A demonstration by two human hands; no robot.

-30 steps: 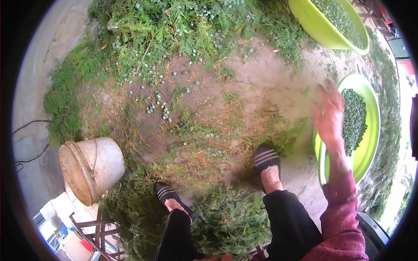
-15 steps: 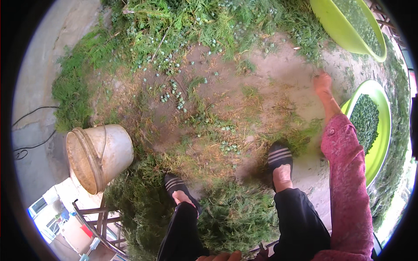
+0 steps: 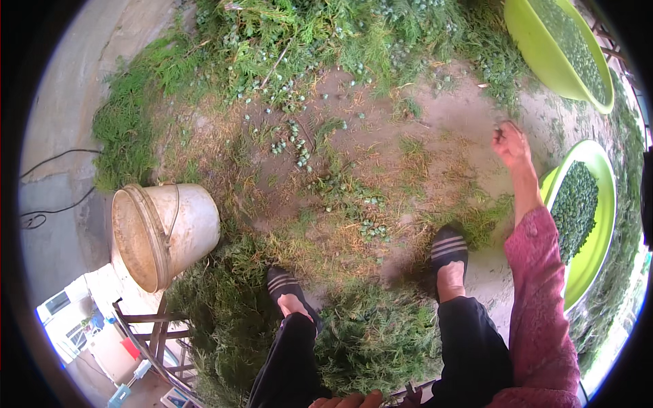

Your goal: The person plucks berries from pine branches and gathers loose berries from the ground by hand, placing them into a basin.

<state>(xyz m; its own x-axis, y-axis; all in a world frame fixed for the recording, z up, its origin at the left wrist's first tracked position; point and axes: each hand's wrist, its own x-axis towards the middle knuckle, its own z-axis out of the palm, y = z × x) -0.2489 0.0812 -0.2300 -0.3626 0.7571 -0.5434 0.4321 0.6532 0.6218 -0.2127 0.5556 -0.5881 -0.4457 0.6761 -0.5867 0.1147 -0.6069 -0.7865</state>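
My right hand (image 3: 512, 144) is over the bare ground between two lime-green basins, its fingers curled in. Whatever is in them is too small to make out. Just beside that forearm stands the nearer basin (image 3: 607, 224), with a heap of small blue-green cones (image 3: 575, 207) in it. Beyond the hand, the farther basin (image 3: 537, 58) is tilted and also holds green cones. Of my left hand (image 3: 348, 400), only part shows at the lower edge, near my lap; the rest is cut off. Loose cones (image 3: 296, 146) lie scattered on the ground.
Cut evergreen branches (image 3: 286, 47) are piled along the far side, and more branches (image 3: 381, 326) lie around my feet. A dirty white bucket (image 3: 183, 228) lies on its side at left. Behind it are a wooden frame (image 3: 160, 333) and a black cable (image 3: 61, 155).
My right hand has turned and lifted slightly, so its curled fingers now show. The whole view has shifted a little; the basins and bucket appear farther right.
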